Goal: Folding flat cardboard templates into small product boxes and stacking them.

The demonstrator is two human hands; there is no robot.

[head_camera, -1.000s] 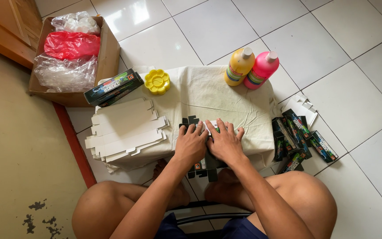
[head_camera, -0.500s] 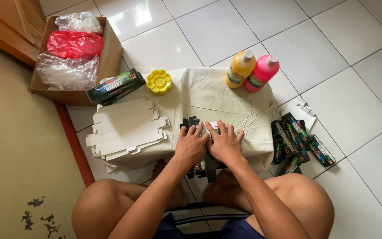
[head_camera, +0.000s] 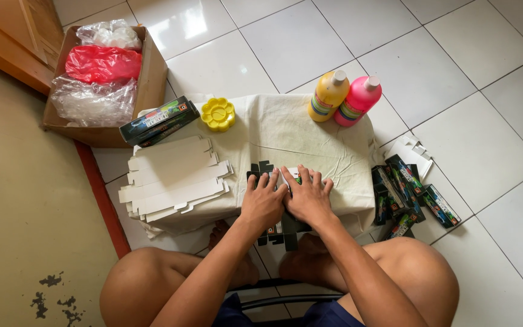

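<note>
A low surface (head_camera: 328, 145) draped in a cream cloth stands on the white tiled floor (head_camera: 455, 79). On it lie a stack of flat white cardboard blanks (head_camera: 174, 178) at the left, a dark printed box (head_camera: 158, 121) and a yellow flower-shaped dish (head_camera: 218, 114) at the back left, a yellow bottle (head_camera: 328, 97) touching a pink bottle (head_camera: 358, 101) at the back right, and a flat dark carton (head_camera: 264, 169) at the front edge. On the floor sit an open cardboard box (head_camera: 152, 79) with plastic bags and a heap of dark cartons (head_camera: 407, 194).

Home floor: white tiles (head_camera: 310, 42), cloth-covered low table (head_camera: 286, 130).

Bare arms and legs, no sleeves, with dark blue shorts (head_camera: 310, 315).
</note>
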